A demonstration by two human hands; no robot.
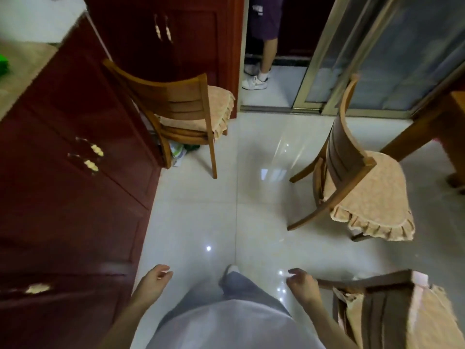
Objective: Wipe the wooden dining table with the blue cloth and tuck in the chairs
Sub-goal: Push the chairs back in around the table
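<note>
Low in the frame, a person's left hand and right hand hang relaxed and hold nothing above the tiled floor. Three cushioned chairs stand apart: one chair at upper centre by the red cabinet, a second chair beside the wooden counter at the right edge, and a third chair at lower right, just beside the right hand.

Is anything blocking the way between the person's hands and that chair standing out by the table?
Nothing visible does. Only bare tiled floor lies between the right hand and the chair by the table. A second chair stands close beside that hand, off the direct line.
</note>
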